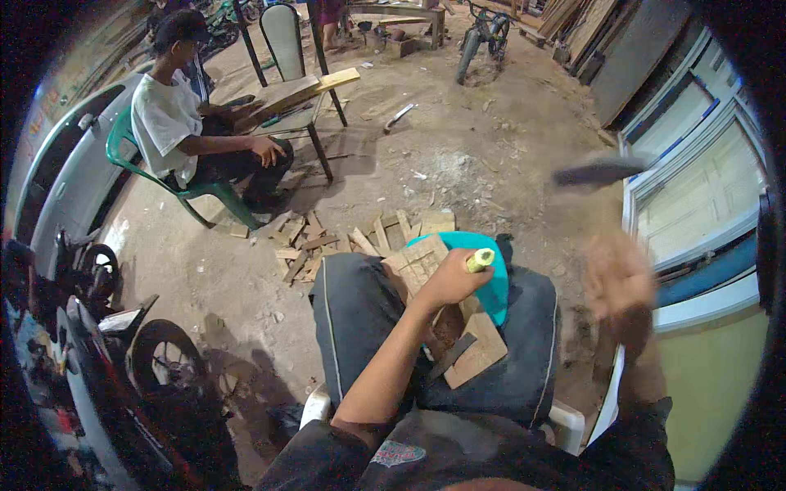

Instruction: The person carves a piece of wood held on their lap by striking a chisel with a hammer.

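My left hand (450, 282) is closed around the yellow-green handle of a chisel (481, 260), whose blade is hidden below the fist. Under that hand, light brown wood pieces (483, 356) lie between my thighs and over a teal plastic seat (494, 293). A dark, flat strip (450, 357) rests against the wood near my lap. Off to the right, my right hand (618, 278) is raised and smeared by motion. It grips a hammer with a dark, blurred head (599, 172), apart from the chisel.
Wood offcuts (307, 245) lie heaped on the dirt floor beyond my left knee. A person (176, 123) sits on a green chair at left, beside a chair bearing planks (311, 90). Motorbikes (168, 360) stand at left; white-framed panels (696, 155) lean at right.
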`<state>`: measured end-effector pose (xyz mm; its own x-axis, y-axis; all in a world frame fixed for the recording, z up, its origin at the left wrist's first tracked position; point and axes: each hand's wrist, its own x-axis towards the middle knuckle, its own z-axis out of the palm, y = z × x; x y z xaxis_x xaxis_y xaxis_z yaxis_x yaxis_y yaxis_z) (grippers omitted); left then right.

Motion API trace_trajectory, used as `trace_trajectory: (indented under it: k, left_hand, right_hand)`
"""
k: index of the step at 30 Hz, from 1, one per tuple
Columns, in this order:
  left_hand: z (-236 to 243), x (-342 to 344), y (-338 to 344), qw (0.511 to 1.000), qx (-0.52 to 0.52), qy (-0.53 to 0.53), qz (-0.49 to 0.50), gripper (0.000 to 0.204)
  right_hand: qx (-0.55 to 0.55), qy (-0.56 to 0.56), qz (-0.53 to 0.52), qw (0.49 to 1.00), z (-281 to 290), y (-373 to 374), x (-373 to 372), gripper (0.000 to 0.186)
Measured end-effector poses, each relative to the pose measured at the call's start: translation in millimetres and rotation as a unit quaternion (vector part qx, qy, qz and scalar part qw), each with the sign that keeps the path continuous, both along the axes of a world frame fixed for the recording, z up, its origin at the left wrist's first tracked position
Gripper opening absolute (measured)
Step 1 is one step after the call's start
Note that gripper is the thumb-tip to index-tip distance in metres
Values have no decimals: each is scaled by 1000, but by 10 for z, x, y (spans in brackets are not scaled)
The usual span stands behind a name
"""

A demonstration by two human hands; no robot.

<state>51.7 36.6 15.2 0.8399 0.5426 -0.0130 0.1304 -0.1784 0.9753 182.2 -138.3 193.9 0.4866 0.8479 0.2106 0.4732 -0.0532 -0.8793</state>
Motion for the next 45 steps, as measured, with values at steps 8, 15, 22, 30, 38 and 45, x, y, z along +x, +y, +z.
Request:
trace_trajectory:
  k: [8, 15, 22, 30, 38, 45]
  left_hand:
    - [-140, 109, -12, 998, 3, -56, -32, 23]
    - [-202, 80, -53, 995, 33, -92, 31, 21]
    - [-216, 101, -1, 998, -2, -54, -12, 19]
    - [-192, 134, -70, 998, -59, -35, 2, 16]
    - [-306, 34, -95, 909, -243, -314, 125, 13]
    - [-323, -33, 32, 915, -202, -336, 98, 22]
  right_hand:
    - [-277, -268, 25, 922, -636, -1, -205, 37]
    - [42, 18, -109, 993, 69, 25, 46, 34]
    - [234, 21, -37, 971, 235, 0, 16, 29]
    - [-16, -178, 35, 983, -757, -125, -60, 28]
    - [-27, 296, -49, 954, -1187, -233, 65, 21]
    - [-33, 311, -35, 949, -1208, -207, 171, 24]
